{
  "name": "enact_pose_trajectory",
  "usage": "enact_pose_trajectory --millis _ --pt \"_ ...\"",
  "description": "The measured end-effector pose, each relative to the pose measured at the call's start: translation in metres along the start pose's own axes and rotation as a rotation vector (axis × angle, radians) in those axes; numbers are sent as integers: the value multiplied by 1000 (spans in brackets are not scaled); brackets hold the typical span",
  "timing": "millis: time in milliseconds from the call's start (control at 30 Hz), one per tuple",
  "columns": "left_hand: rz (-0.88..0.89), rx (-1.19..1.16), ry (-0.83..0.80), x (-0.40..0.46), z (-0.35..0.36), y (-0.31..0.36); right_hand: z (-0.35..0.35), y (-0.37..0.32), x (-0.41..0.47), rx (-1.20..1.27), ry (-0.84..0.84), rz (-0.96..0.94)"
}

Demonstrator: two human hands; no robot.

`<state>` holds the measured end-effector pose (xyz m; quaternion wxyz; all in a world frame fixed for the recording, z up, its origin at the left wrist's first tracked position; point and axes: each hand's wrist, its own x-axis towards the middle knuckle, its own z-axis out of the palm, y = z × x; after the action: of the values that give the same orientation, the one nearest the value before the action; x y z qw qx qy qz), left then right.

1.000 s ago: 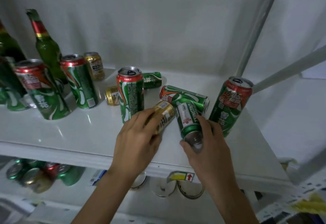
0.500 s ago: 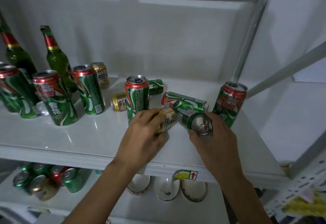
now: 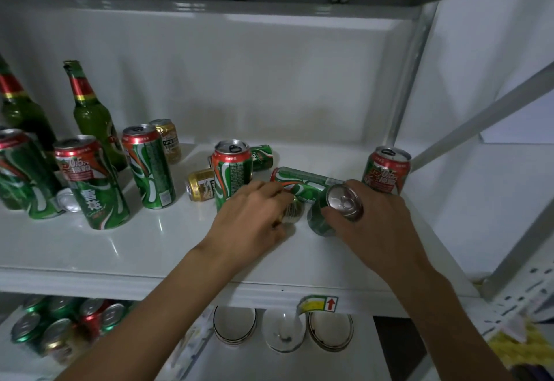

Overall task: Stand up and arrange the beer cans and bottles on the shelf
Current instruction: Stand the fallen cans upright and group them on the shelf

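Gripping a tilted green can (image 3: 325, 215), the right hand (image 3: 377, 227) seems to be righting it — the left hand (image 3: 251, 218) clutches a gold can (image 3: 292, 212) on the shelf (image 3: 120, 248).

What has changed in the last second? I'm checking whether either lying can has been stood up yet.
The right hand has tipped its green can from lying flat toward upright; its top now faces up and toward the camera, still tilted. The left hand keeps gripping the gold can, still lying. The long green can behind them stays on its side, and the standing cans are unmoved.
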<state>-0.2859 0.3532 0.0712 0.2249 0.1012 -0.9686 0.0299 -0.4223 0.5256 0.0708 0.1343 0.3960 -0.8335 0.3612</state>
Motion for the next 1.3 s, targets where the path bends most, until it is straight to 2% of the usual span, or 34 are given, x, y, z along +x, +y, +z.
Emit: enact_pose_trajectory --millis 167,367,533,967,1300 --pt "23 6 -71 18 -9 -2 -7 -1 12 -133 -62 -43" --pt "-23 -16 -282 54 -29 -9 -6 -9 27 -224 -112 -41" --pt "-12 -17 -433 80 -28 -10 2 -13 38 -310 -217 9" --pt "-73 -36 -748 141 -24 -3 15 -15 36 -282 -223 42" --pt "-77 3 -837 149 -28 6 22 -14 26 -286 -181 63"
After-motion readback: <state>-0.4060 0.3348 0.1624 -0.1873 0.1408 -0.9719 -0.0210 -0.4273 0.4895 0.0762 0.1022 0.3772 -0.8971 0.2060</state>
